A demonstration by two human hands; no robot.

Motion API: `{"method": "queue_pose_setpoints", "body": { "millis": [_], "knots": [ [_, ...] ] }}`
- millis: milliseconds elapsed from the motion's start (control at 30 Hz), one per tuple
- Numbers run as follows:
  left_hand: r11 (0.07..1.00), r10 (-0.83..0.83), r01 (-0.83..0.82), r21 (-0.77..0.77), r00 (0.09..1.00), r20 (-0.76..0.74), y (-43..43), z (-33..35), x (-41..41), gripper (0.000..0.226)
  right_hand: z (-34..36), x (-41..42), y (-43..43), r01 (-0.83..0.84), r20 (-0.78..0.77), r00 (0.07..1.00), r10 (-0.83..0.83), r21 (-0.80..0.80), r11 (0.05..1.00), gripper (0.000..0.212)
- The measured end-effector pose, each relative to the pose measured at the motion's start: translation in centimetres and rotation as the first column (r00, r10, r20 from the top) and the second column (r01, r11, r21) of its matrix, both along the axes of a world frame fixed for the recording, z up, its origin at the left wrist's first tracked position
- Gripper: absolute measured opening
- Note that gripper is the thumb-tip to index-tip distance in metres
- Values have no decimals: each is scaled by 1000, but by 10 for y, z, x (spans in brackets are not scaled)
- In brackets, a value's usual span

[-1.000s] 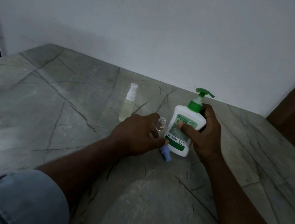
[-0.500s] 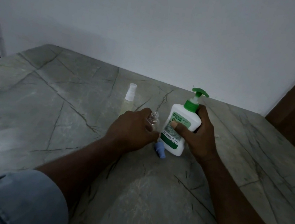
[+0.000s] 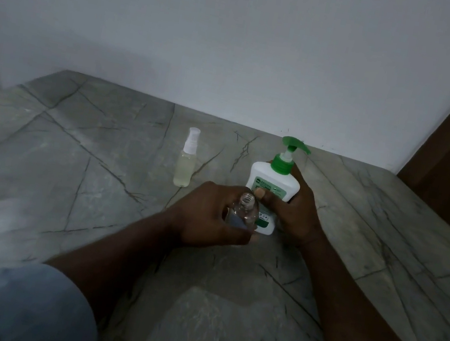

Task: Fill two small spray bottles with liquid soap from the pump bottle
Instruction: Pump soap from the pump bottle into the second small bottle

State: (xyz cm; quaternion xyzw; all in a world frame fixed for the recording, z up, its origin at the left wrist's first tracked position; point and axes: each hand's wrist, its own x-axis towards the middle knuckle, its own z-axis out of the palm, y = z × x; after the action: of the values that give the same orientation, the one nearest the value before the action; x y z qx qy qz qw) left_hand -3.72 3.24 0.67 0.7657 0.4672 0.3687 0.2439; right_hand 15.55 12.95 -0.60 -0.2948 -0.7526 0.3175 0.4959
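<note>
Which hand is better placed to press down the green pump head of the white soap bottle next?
Probably the right hand: it grips the white soap bottle beneath the green pump head, while the left hand holds the uncapped clear plastic spray bottle.

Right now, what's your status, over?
Left hand grips uncapped bottle. Right hand grips pump bottle. Capped bottle stands apart, pale liquid inside. Nothing seen in the way.
</note>
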Motion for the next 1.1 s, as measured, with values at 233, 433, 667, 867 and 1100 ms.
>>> {"method": "queue_pose_setpoints", "body": {
  "millis": [233,433,667,867,1100],
  "knots": [
    [1000,-3,9,24,973,-229,5,-1,3,40,0,-2,-1,16,-34,999,-17,-34,999,46],
    [1000,22,-24,-7,982,-185,10,-3,-9,46,1,-2,0,20,-26,999,-20,-20,1000,42],
    [997,72,-72,-1,992,-104,9,3,-21,36,0,-2,2,0,-58,998,-3,-58,998,47],
    [996,90,-91,-16,993,-78,12,0,-22,33,1,-4,0,2,-59,998,-7,-79,997,57],
    [988,153,-154,32,988,16,11,-1,-23,22,1,-2,2,20,2,1000,-20,-49,999,54]
  ]
}}
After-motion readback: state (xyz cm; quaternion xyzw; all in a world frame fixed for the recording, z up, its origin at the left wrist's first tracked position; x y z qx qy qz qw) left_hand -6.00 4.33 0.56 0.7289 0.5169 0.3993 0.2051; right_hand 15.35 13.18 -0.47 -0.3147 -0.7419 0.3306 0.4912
